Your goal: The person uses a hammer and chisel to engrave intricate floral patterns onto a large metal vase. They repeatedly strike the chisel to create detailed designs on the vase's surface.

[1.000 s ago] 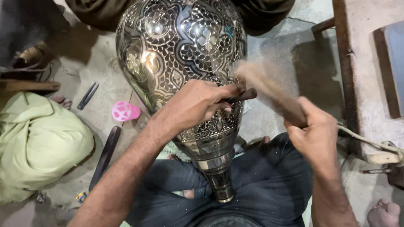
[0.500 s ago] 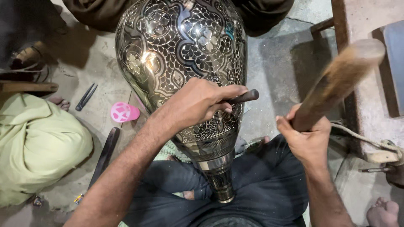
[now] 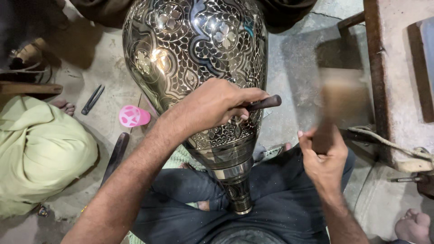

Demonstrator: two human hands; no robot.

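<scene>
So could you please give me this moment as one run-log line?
left hand: grips dark metal chisel against engraved brass vase | right hand: grips blurred wooden mallet, raised | vase neck across lap

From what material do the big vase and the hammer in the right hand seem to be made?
The vase looks like polished metal, perhaps brass: bright mirror-like glints and an engraved floral pattern with dark infill. The hammer in the right hand seems wooden, pale brown and matt, but motion blur leaves this uncertain.

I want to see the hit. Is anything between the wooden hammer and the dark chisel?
Nothing visible. The right hand holds the blurred wooden mallet raised; only open air separates it from the butt of the chisel, which the left hand holds against the engraved metal vase.
</scene>
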